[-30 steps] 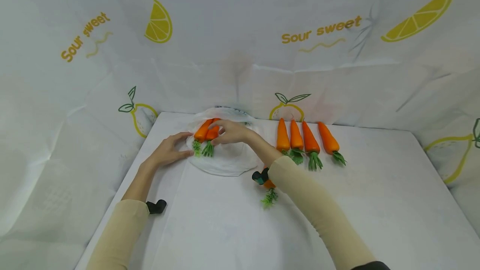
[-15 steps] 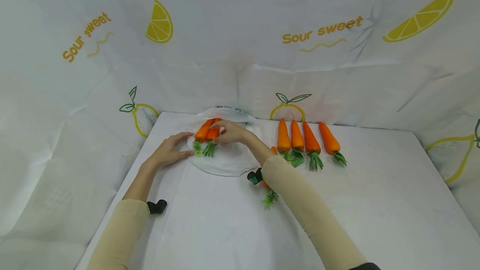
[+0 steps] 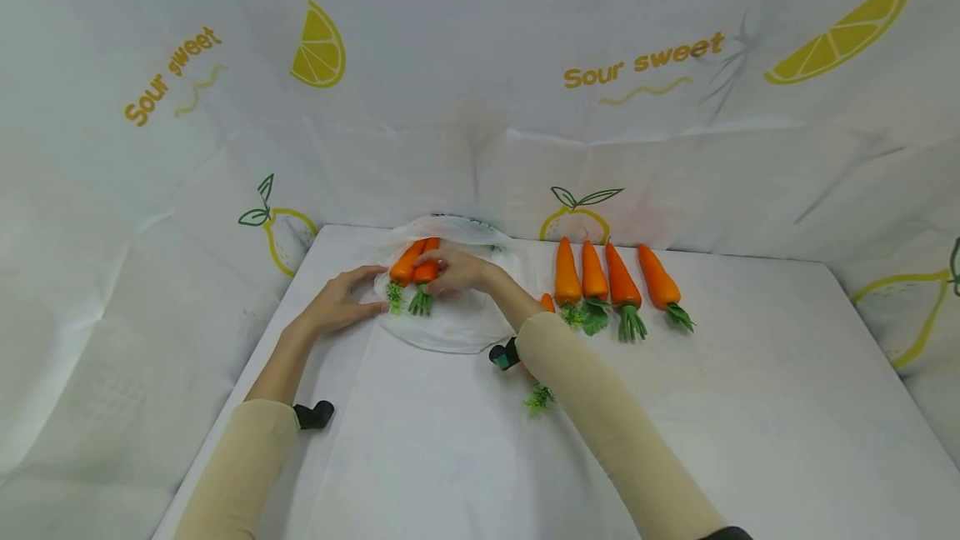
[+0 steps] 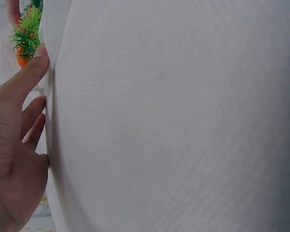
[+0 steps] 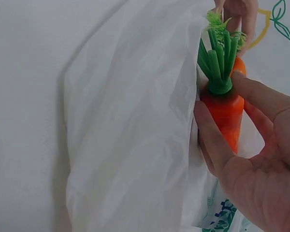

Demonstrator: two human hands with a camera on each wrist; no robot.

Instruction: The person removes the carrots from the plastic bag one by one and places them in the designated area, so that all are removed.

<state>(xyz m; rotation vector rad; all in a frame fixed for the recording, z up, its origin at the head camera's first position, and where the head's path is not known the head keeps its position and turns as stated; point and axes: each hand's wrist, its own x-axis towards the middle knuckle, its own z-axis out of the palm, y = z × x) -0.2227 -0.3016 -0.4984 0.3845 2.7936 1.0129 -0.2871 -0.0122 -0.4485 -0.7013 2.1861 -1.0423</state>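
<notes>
A white plastic bag (image 3: 480, 332) lies flattened at the back left of the table, with two orange carrots on it. My right hand (image 3: 461, 269) holds the right-hand carrot (image 3: 425, 272) near its cut green stems; in the right wrist view thumb and fingers stand on either side of that carrot's top (image 5: 222, 111). Close beside it is the other carrot (image 3: 406, 263), with feathery green leaves. My left hand (image 3: 339, 300) rests at the bag's left edge, thumb and fingers spread apart. The left wrist view has the left hand (image 4: 19, 111) touching the bag's edge.
To the right of the bag several carrots (image 3: 622, 277) lie in a row, leaves toward me. Another carrot (image 3: 538, 398) is mostly hidden under my right forearm, its leaves showing. A white sheet printed with lemons (image 3: 472, 65) stands behind the table (image 3: 420, 457).
The right hand has edged slightly, and the carrot it holds has shifted a little to the right. My right forearm has moved a little left. The left hand stays put.
</notes>
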